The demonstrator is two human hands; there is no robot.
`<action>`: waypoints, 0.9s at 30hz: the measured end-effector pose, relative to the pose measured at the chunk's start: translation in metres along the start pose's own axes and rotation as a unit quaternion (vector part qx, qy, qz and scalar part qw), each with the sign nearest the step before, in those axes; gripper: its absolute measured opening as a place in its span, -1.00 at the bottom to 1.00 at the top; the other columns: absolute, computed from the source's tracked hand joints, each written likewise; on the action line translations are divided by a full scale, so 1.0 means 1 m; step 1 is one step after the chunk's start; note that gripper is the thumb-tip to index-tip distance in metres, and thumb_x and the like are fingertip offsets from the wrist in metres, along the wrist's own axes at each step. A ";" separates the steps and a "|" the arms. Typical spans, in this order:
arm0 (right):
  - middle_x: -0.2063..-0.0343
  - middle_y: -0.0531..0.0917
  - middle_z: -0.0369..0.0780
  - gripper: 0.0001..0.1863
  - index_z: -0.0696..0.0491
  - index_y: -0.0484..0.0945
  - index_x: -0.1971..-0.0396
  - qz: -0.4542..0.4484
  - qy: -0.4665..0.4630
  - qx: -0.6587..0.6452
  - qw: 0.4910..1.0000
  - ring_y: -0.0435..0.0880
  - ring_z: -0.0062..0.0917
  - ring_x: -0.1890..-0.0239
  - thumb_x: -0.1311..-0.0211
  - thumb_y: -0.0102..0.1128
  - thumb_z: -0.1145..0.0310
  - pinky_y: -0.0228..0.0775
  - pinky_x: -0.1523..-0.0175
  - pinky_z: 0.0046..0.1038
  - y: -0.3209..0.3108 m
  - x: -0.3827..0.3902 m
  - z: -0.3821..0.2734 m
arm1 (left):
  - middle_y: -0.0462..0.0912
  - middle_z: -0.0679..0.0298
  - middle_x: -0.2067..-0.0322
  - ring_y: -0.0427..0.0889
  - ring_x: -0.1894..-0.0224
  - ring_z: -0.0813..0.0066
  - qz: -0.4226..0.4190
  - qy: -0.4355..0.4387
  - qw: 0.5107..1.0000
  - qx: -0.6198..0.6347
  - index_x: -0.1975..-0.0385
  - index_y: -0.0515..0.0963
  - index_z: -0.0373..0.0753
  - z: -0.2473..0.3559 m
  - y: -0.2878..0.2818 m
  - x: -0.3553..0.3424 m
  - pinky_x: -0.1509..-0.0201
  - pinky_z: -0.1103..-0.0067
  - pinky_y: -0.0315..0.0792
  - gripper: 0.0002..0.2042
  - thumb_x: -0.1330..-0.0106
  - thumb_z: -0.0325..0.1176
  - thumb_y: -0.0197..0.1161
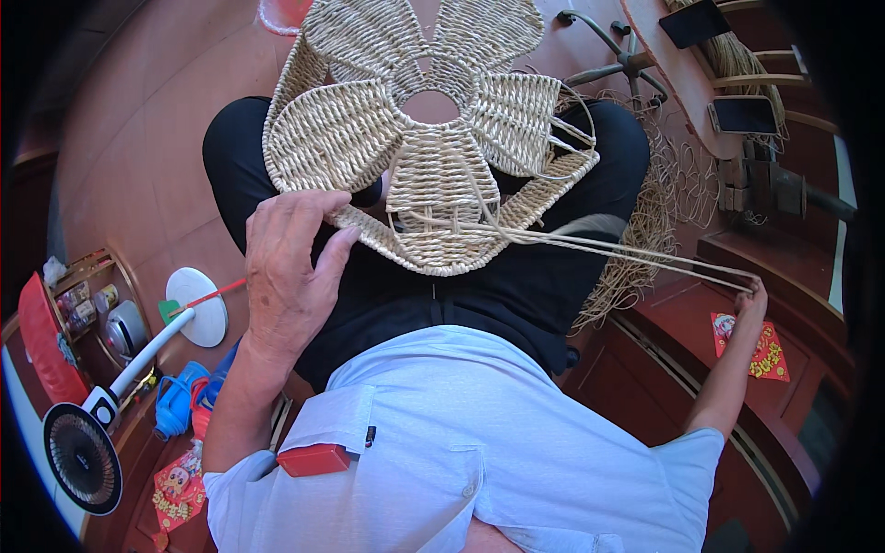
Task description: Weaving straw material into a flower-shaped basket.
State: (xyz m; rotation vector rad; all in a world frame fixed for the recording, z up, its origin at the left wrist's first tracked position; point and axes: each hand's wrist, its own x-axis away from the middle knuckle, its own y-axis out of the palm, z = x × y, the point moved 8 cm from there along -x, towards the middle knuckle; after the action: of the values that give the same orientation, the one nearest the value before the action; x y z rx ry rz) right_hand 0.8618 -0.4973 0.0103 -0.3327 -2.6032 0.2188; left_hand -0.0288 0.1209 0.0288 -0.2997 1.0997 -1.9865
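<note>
Head view: the woven flower-shaped piece (pixel 442 175) lay across the lap (pixel 318 346) at twelve o'clock. At nine, the left hand (pixel 297 263) pinched its rim; at three, the right hand (pixel 750 299) gripped taut strands (pixel 553 238), apparently tightening the weave, which called for steady tension. Loose fibre (pixel 668 180) at two and wooden furniture (pixel 779 300) at three limited outward pulling room.

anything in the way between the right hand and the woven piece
Nothing visible: the pale strands run unblocked from the right hand to the woven piece, above the dark trousers. The left hand is at the rim, clear of them.
</note>
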 end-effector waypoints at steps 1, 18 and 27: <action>0.65 0.47 -0.50 -0.82 -0.19 0.69 0.42 -0.009 -0.007 0.058 0.998 0.14 -0.76 0.78 -0.46 0.42 0.25 -0.18 0.69 -0.62 -0.004 -0.011 0.006 | 0.76 0.20 0.08 0.69 -0.05 0.16 -0.002 -0.001 1.000 -0.007 -0.10 0.72 -0.21 0.003 0.001 0.000 -0.23 0.30 0.49 -0.66 -0.33 -0.47 0.51; 0.21 0.66 -0.26 -0.87 -0.02 0.84 0.20 -0.544 -0.599 0.400 0.431 0.63 -0.33 0.06 -0.39 0.46 0.28 0.38 -0.12 -0.24 0.359 0.683 0.223 | 0.80 0.18 0.07 0.74 -0.04 0.17 0.005 -0.048 0.997 0.055 0.01 0.75 -0.20 0.017 0.010 -0.008 -0.23 0.32 0.50 -0.79 -0.39 -0.50 0.46; 0.22 0.60 -0.19 -0.87 0.07 0.74 0.21 -0.590 -0.558 0.427 0.396 0.62 -0.26 0.05 -0.44 0.38 0.33 0.42 -0.15 -0.20 0.369 0.690 0.244 | 0.80 0.21 0.11 0.75 -0.02 0.22 0.020 -0.066 0.996 0.065 0.02 0.76 -0.18 0.016 0.010 -0.006 -0.21 0.36 0.49 -0.81 -0.41 -0.50 0.44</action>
State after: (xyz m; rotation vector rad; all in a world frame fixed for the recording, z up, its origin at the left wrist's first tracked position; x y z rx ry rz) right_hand 0.2293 0.0228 0.0389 2.7148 -2.2615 1.4639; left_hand -0.0106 0.1138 0.0313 -0.3317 0.8831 -1.9625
